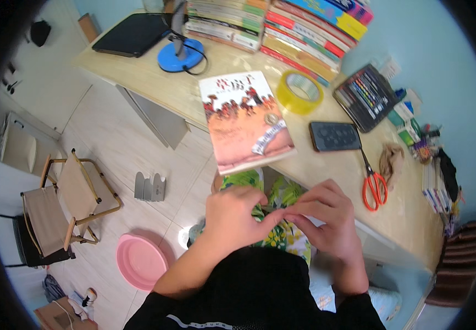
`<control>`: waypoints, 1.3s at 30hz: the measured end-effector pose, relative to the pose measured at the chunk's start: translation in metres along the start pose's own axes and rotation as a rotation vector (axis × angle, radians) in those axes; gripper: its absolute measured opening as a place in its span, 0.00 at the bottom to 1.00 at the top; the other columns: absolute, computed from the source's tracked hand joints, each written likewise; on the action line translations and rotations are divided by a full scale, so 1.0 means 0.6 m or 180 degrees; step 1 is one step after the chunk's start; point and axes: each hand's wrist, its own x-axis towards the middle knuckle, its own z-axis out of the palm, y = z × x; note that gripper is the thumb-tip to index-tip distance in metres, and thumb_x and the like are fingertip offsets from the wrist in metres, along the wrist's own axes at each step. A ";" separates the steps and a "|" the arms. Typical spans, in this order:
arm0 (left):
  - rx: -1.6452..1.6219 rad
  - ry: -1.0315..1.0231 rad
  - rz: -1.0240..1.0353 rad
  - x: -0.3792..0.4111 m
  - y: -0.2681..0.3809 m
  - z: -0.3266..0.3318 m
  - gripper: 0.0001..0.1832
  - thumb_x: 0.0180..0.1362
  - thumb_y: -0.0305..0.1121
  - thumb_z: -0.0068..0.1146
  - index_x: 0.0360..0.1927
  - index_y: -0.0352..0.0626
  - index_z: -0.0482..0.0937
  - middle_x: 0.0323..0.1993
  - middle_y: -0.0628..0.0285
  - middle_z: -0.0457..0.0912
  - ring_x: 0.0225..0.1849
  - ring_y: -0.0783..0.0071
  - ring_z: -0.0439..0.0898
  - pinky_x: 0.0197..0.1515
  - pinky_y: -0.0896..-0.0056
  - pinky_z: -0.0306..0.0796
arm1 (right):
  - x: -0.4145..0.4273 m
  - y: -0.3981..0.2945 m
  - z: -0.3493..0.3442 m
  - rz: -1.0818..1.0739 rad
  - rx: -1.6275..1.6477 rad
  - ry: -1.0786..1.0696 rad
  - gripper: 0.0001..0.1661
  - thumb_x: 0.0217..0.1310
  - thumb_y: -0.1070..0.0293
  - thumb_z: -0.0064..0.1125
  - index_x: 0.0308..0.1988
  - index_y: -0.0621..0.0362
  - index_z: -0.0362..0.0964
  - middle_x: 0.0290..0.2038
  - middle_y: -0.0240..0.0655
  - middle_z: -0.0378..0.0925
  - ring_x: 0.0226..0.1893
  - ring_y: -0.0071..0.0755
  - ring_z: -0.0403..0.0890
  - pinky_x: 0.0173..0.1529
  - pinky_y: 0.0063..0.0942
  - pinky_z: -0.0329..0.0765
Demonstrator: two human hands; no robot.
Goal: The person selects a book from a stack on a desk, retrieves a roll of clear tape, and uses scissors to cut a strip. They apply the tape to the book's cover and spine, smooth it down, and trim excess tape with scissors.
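Above my lap, my left hand [234,218] and my right hand [330,225] meet at the fingertips. The left thumb reaches across to the pinched fingers of the right hand. Whether something small sits between them is too blurred to tell. Just beyond the hands, a paperback book [238,128] with an illustrated cover lies at the desk's front edge, its near end overhanging. A roll of clear yellowish packing tape [286,102] lies right of the book. Nearer my right hand are a dark smartphone [335,137] and orange-handled scissors [370,173], with blades pointing toward the phone.
The wooden desk [304,165] also bears stacked books [304,43], a blue lamp base [172,57], a black laptop [131,37], a marker case [363,99] and a crumpled brown cloth [389,163]. On the floor are a pink basin [141,262], a grey holder [149,187] and a folding chair [77,189].
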 end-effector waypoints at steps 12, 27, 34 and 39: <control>-0.2000 -0.0519 -0.0257 -0.028 -0.047 -0.027 0.10 0.47 0.30 0.73 0.25 0.40 0.81 0.22 0.63 0.81 0.24 0.71 0.81 0.28 0.74 0.73 | 0.026 0.000 0.030 0.0875 0.0670 0.0119 0.05 0.51 0.80 0.65 0.32 0.62 0.77 0.28 0.37 0.80 0.29 0.34 0.79 0.35 0.27 0.75; -0.3962 -0.0213 -0.0568 -0.007 -0.108 -0.042 0.04 0.63 0.22 0.54 0.32 0.34 0.75 0.35 0.57 0.79 0.33 0.73 0.81 0.35 0.75 0.75 | 0.092 0.007 0.050 0.1844 0.2277 0.0092 0.03 0.63 0.77 0.59 0.36 0.67 0.76 0.28 0.30 0.79 0.30 0.19 0.79 0.38 0.18 0.75; -0.4652 0.0296 -0.1215 0.048 -0.133 -0.107 0.02 0.63 0.21 0.55 0.37 0.35 0.74 0.30 0.56 0.83 0.30 0.72 0.83 0.32 0.75 0.78 | 0.192 0.018 0.082 0.1559 0.2182 -0.0125 0.04 0.63 0.76 0.60 0.38 0.66 0.76 0.28 0.30 0.79 0.29 0.18 0.79 0.36 0.17 0.75; -0.4306 0.0071 -0.1818 0.096 -0.204 -0.140 0.04 0.60 0.23 0.60 0.36 0.33 0.77 0.26 0.57 0.83 0.25 0.72 0.83 0.26 0.76 0.76 | 0.282 0.046 0.109 0.1705 0.2231 -0.0320 0.05 0.63 0.75 0.61 0.37 0.66 0.76 0.28 0.30 0.79 0.28 0.16 0.77 0.33 0.16 0.74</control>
